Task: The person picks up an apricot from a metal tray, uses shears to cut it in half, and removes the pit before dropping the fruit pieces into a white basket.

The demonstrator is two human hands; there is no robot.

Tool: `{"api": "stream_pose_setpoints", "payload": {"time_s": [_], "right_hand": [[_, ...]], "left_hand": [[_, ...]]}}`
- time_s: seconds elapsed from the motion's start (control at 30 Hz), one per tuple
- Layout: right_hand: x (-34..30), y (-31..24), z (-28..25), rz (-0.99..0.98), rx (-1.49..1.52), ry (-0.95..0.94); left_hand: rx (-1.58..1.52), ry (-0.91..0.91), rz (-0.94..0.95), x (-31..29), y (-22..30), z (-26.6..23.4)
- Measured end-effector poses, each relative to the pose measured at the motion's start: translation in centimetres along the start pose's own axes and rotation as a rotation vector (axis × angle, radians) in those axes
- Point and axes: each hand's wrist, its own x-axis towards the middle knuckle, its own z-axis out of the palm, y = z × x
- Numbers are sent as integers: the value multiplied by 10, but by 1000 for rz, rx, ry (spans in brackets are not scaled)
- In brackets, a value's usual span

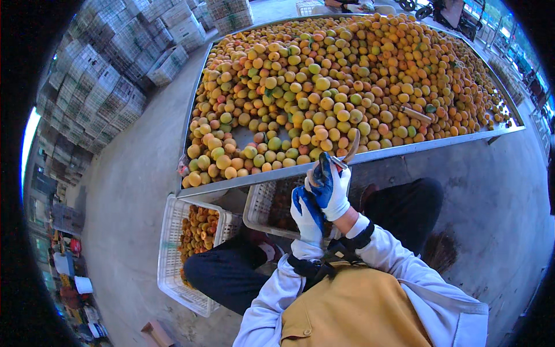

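Note:
Both my hands wear white gloves with blue palms and meet just in front of the table's near edge. My right hand is closed around a knife with a curved blade that points away over the fruit. Just below and to the left, my left hand presses against the right one, its fingers curled; what they hold, if anything, is hidden. Beyond them, a heap of yellow, orange and greenish apricots covers the metal-rimmed table.
At lower left a white plastic crate holds cut, browned fruit. A second crate stands under the table edge, between my legs. A stick-like handle lies on the apricots. Stacked crates rise at left; another person is at the far side.

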Motion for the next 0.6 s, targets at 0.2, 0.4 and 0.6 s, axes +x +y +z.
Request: {"api": "stream_pose_setpoints", "payload": {"time_s": [0.2, 0.4, 0.6], "right_hand": [[2, 5, -18, 84, 193, -236], [-2, -1, -23, 110, 178, -356], [-2, 1, -39, 151, 125, -420]], "left_hand": [[-416, 7, -270, 0, 17, 9], [-385, -149, -351, -2, 30, 3], [-564, -209, -547, -3, 42, 0]]}}
